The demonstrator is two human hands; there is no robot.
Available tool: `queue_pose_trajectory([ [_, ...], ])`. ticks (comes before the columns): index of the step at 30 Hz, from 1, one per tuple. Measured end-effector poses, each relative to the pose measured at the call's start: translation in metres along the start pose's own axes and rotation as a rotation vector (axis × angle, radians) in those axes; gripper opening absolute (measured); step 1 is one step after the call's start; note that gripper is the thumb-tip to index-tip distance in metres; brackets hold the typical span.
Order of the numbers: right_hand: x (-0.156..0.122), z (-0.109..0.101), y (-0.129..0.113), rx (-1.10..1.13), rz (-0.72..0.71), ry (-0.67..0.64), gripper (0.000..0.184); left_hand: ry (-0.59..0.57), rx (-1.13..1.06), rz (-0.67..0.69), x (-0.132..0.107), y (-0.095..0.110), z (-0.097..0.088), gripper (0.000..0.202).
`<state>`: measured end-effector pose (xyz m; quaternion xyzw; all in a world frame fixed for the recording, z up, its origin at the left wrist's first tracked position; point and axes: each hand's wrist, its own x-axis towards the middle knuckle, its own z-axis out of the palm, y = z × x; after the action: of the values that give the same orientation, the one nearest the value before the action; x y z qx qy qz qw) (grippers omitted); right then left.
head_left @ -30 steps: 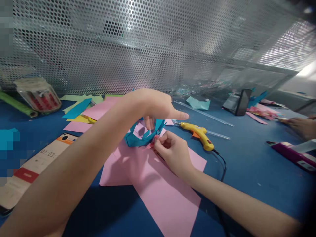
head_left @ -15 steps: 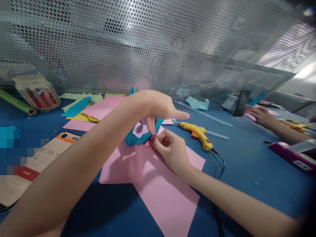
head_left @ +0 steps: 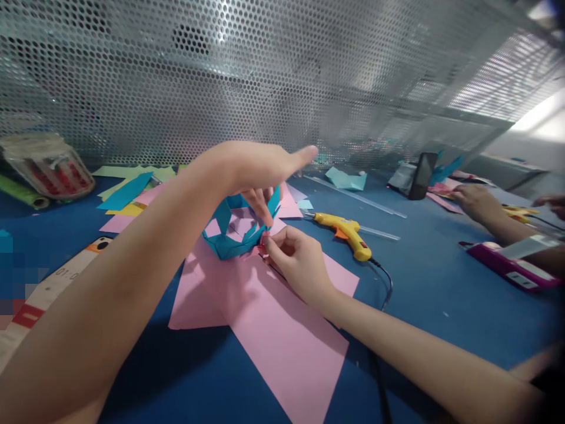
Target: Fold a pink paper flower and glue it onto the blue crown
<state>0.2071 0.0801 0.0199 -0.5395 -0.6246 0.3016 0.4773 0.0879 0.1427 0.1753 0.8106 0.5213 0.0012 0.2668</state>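
A blue folded-paper ring (head_left: 227,246) with pointed sides stands on pink paper sheets (head_left: 291,330). My left hand (head_left: 258,174) arches over it from above. Its lower fingers come down inside the ring and are closed at the right side of its rim, while one digit sticks out to the right. The wrist and back of this hand hide part of the ring. Against the outside of that same rim, my right hand (head_left: 298,259) pinches a small pink paper piece (head_left: 263,240) between thumb and forefinger. Most of that piece is covered by the fingertips.
A yellow hot glue gun (head_left: 346,232) lies to the right, its cord trailing forward, near clear glue sticks (head_left: 357,197). Phone (head_left: 53,282) and jar (head_left: 48,168) are left. Behind stands a perforated metal screen (head_left: 265,88). Another person's hand (head_left: 477,203) works at right.
The left hand has lifted slightly and its stretched digit now points more upward, so more of the blue ring shows. The right hand keeps its pinch. The whole view has shifted slightly.
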Motion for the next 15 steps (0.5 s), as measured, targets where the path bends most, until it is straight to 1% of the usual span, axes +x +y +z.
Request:
queue_pose_trajectory([
  [2,0.002,0.0,0.002,-0.009,-0.016,-0.008,0.027,0.027,0.003,-0.077,0.001,-0.001,-0.002,0.076],
  [4,0.003,-0.001,0.004,-0.021,-0.03,-0.024,0.026,0.027,0.023,-0.144,0.004,-0.003,-0.003,0.062],
  [6,0.004,-0.001,0.006,-0.032,-0.043,-0.041,0.024,-0.005,0.045,-0.18,0.007,-0.005,-0.003,0.047],
  [8,0.004,-0.002,0.008,-0.039,-0.053,-0.053,0.022,-0.054,0.047,-0.19,0.011,-0.007,0.0,0.041],
  [11,0.005,-0.003,0.009,-0.034,-0.071,-0.062,0.02,-0.128,0.022,-0.164,0.015,-0.01,0.003,0.042],
  [15,0.005,-0.004,0.008,-0.011,-0.098,-0.055,0.021,-0.156,-0.005,-0.099,0.015,-0.011,0.004,0.057],
])
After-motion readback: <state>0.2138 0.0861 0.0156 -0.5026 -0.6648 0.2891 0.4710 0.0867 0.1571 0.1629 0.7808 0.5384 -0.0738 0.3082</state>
